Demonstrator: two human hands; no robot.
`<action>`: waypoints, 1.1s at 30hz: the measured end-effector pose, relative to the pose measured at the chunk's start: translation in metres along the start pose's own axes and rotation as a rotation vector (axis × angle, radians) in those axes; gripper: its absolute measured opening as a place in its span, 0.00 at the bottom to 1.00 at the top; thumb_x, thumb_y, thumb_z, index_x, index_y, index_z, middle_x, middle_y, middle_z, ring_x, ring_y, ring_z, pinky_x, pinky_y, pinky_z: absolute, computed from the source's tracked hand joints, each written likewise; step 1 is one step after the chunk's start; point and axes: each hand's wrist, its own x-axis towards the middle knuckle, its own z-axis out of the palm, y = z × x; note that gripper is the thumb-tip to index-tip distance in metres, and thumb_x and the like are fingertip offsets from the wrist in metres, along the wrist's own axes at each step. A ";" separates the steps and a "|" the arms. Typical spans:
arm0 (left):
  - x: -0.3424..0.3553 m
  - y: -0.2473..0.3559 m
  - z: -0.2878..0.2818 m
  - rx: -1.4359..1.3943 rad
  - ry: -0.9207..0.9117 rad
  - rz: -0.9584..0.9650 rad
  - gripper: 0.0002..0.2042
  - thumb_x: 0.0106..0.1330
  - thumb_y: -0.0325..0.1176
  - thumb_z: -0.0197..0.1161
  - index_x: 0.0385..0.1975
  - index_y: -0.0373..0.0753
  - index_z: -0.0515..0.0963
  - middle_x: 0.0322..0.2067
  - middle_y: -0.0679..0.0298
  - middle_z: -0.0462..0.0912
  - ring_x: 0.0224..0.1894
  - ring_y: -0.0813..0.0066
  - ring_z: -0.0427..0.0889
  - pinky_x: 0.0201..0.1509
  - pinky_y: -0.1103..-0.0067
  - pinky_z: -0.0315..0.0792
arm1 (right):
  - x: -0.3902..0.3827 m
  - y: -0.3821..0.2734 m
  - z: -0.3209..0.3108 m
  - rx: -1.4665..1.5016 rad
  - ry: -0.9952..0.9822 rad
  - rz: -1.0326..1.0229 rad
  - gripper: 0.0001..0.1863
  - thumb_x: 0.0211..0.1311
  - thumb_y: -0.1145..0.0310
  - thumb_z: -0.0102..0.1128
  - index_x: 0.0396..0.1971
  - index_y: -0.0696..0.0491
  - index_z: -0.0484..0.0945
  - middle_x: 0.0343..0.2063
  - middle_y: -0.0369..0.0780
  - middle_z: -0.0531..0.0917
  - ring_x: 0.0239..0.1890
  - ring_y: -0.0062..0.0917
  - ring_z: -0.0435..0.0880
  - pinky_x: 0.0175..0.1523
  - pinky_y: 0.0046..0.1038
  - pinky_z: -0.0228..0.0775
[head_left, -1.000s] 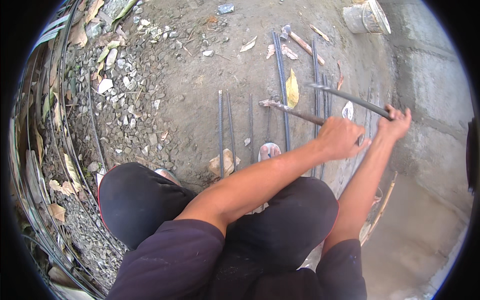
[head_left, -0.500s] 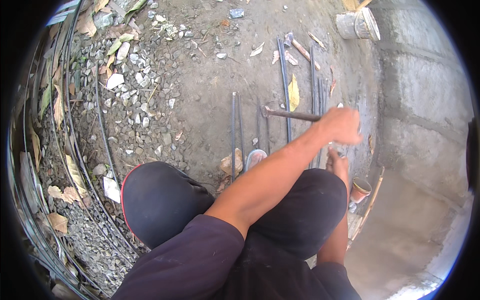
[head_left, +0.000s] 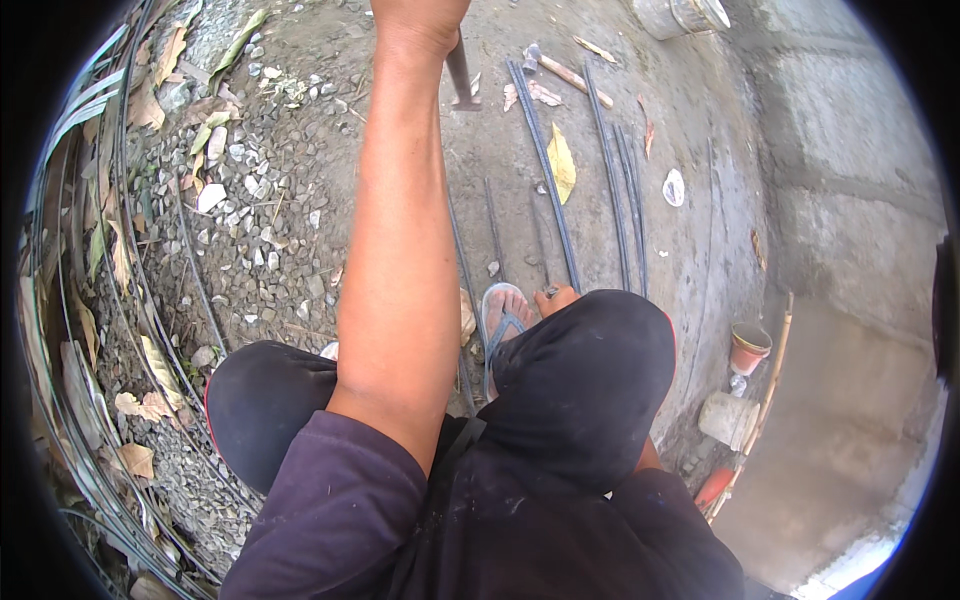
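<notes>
My left hand [head_left: 420, 16] is raised at the top edge, partly cut off by the picture. It is closed around a dark bar tool [head_left: 460, 75] with a short cross-end, which points back toward me. My right hand [head_left: 556, 299] is low beside my sandalled foot [head_left: 506, 312], mostly hidden behind my right knee. Its fingers look curled near the lower ends of thin metal rods [head_left: 541, 240]; what they hold is hidden. Longer dark steel bars [head_left: 548, 165] lie on the ground just beyond.
A hammer [head_left: 570, 77] and a yellow leaf [head_left: 561, 163] lie ahead. Gravel [head_left: 260, 200] and bundled long rods [head_left: 135, 260] spread along the left. At right stand a block wall [head_left: 850, 130], a small reddish pot [head_left: 748, 350], a pale bucket [head_left: 728, 420] and a bamboo stick [head_left: 770, 390].
My left hand has swung with the bar tool from right of centre to the top edge. My right hand has moved left, from beyond my right knee to beside my foot.
</notes>
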 end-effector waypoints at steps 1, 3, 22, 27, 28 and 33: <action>0.001 0.000 0.003 0.136 0.067 0.051 0.11 0.60 0.35 0.68 0.18 0.38 0.79 0.11 0.71 0.69 0.15 0.79 0.67 0.20 0.78 0.57 | -0.002 -0.005 0.000 -0.007 -0.009 -0.006 0.18 0.57 0.56 0.74 0.29 0.58 0.84 0.23 0.47 0.86 0.28 0.36 0.88 0.38 0.40 0.78; -0.005 -0.001 0.001 0.216 0.055 0.046 0.13 0.59 0.36 0.68 0.17 0.38 0.77 0.12 0.71 0.69 0.15 0.80 0.68 0.20 0.77 0.57 | -0.007 -0.001 0.001 -0.023 -0.029 -0.001 0.18 0.55 0.56 0.75 0.29 0.58 0.84 0.25 0.48 0.87 0.30 0.38 0.90 0.40 0.41 0.80; -0.007 -0.075 0.011 0.297 0.027 -0.227 0.15 0.62 0.40 0.70 0.18 0.44 0.74 0.16 0.71 0.71 0.16 0.81 0.64 0.21 0.76 0.59 | -0.077 0.107 0.067 0.093 -0.087 -0.054 0.19 0.57 0.56 0.73 0.31 0.60 0.83 0.25 0.53 0.86 0.29 0.48 0.87 0.37 0.43 0.76; -0.024 -0.074 0.014 0.289 -0.128 -0.221 0.17 0.65 0.42 0.70 0.17 0.46 0.73 0.14 0.74 0.68 0.16 0.80 0.64 0.22 0.78 0.59 | -0.051 0.032 0.036 0.219 -0.254 -0.200 0.20 0.62 0.54 0.68 0.37 0.59 0.84 0.31 0.57 0.86 0.39 0.54 0.85 0.45 0.49 0.75; -0.027 -0.073 0.014 0.321 -0.151 -0.209 0.17 0.65 0.42 0.69 0.18 0.46 0.73 0.15 0.74 0.68 0.16 0.81 0.64 0.22 0.78 0.59 | -0.049 0.024 0.030 0.227 -0.282 -0.214 0.20 0.62 0.55 0.68 0.37 0.59 0.84 0.30 0.57 0.85 0.39 0.55 0.85 0.45 0.50 0.75; -0.029 -0.087 0.005 0.257 -0.099 -0.259 0.17 0.66 0.44 0.68 0.19 0.47 0.72 0.15 0.73 0.67 0.15 0.81 0.64 0.22 0.78 0.60 | -0.033 0.032 0.029 0.216 -0.242 -0.329 0.18 0.61 0.56 0.69 0.33 0.59 0.83 0.24 0.57 0.83 0.33 0.56 0.84 0.39 0.49 0.75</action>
